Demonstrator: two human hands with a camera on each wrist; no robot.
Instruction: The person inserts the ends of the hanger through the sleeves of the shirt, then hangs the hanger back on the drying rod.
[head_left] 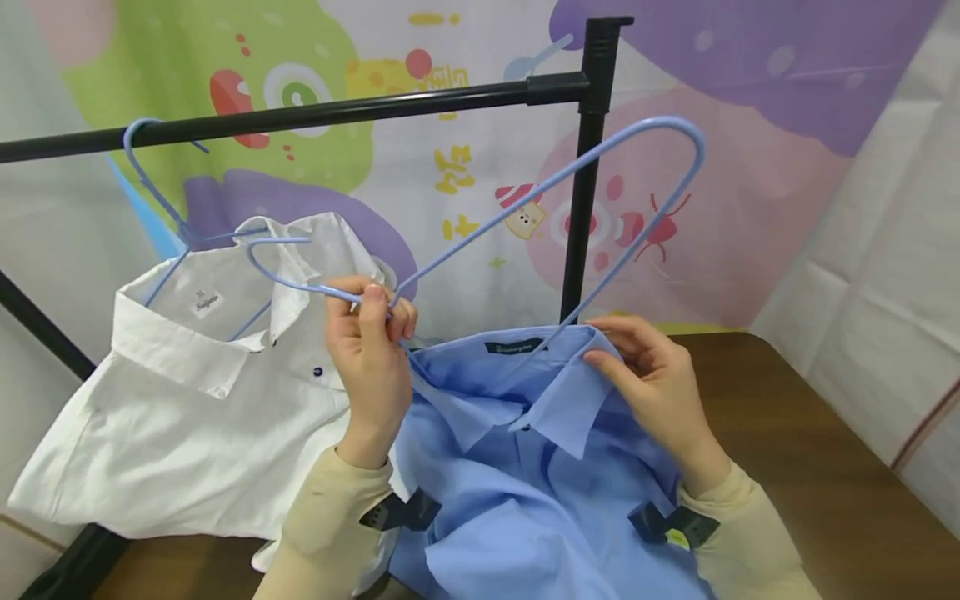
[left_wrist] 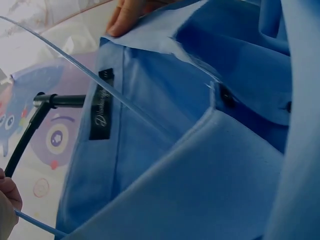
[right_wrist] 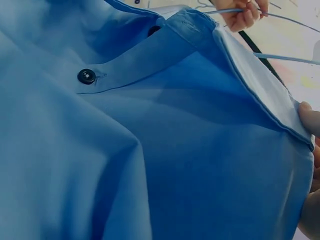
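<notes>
My left hand (head_left: pixel 371 358) pinches a light blue hanger (head_left: pixel 480 229) at the neck below its hook, thumb on top. The hanger is tilted, one rounded arm rising to the upper right and its lower part running down into the collar of a blue shirt (head_left: pixel 517 500). With thumb and fingers, my right hand (head_left: pixel 652 383) holds the right side of the shirt's collar (head_left: pixel 573 400). A dark label (left_wrist: pixel 102 105) shows inside the neckband, and a dark button (right_wrist: pixel 86 76) sits on the front placket. The hanger's end inside the shirt is hidden by the cloth.
A white shirt (head_left: pixel 225 450) hangs on another blue hanger (head_left: pixel 161 196) from the black rack bar (head_left: pixel 375 106), left of the blue shirt. The rack's upright post (head_left: pixel 588 192) stands behind the tilted hanger. A brown tabletop (head_left: pixel 787 467) lies below, with a patterned curtain behind.
</notes>
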